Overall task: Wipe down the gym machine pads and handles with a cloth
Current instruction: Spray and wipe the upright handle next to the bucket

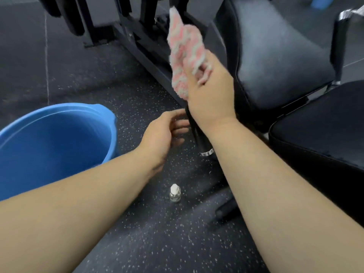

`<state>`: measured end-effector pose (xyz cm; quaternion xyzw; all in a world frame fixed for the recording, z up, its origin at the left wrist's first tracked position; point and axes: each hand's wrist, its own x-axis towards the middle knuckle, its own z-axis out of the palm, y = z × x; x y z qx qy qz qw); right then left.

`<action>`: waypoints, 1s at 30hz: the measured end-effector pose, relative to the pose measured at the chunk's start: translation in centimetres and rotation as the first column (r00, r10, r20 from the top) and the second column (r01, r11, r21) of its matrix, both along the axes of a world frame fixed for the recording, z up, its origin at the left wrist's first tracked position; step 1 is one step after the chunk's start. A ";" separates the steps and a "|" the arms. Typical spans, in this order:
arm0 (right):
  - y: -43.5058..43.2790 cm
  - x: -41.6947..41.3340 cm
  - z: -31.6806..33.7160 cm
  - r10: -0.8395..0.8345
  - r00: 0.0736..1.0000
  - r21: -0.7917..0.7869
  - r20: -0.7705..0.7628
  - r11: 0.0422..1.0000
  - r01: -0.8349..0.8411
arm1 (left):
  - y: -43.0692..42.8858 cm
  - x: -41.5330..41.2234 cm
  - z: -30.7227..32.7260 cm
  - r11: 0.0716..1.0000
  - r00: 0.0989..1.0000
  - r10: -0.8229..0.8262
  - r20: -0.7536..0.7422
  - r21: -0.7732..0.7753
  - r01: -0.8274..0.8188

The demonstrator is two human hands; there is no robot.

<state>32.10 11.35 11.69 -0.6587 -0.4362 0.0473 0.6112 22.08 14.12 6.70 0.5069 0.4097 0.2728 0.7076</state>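
Observation:
My right hand (211,95) grips a pink and white fluffy cloth (184,54), which is wrapped around the upper part of a black machine handle (199,137) with a chrome end cap. The cloth's loose end sticks up above the hand. My left hand (166,131) is lower and to the left, fingers apart, its fingertips close to the handle's left side; contact cannot be told. A black seat pad (275,56) stands right of the handle, and another black pad (325,131) lies at the lower right.
A blue plastic bucket (110,123) stands on the speckled rubber floor at the left. A small clear bottle with a white cap (175,194) stands on the floor between my forearms. The machine's black steel frame (141,44) runs behind the handle.

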 end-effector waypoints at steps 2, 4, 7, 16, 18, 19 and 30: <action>-0.4 -0.2 -2.0 -0.010 0.999 -0.066 0.052 0.998 0.013 | 1.0 -0.1 0.7 0.990 0.992 0.051 0.117 -0.140 -0.034; -2.4 -0.4 -4.5 -0.038 0.998 -0.072 0.057 0.997 0.042 | 1.6 -0.3 1.6 0.983 0.986 0.051 0.160 -0.181 -0.021; -6.2 -0.9 -7.9 -0.069 0.992 -0.143 0.102 0.986 0.083 | 1.6 -0.4 2.2 0.986 0.989 0.021 0.144 -0.165 0.003; -4.8 0.4 -2.0 -0.080 0.996 -0.004 -0.029 0.997 0.080 | 1.0 -0.4 2.3 0.998 0.994 -0.012 0.112 -0.058 0.019; -1.3 0.7 1.5 0.002 1.000 0.022 -0.015 1.000 -0.002 | 1.0 -0.5 2.1 0.998 0.993 -0.005 0.118 -0.069 0.014; -0.1 0.5 2.4 0.039 0.999 -0.001 0.027 0.999 -0.039 | 1.0 -0.6 2.3 0.996 0.992 -0.001 0.124 -0.084 0.011; -9.2 0.0 -9.0 -0.017 0.978 -0.370 0.209 0.924 0.095 | 1.4 -0.8 3.5 0.991 0.993 -0.016 0.114 -0.132 0.031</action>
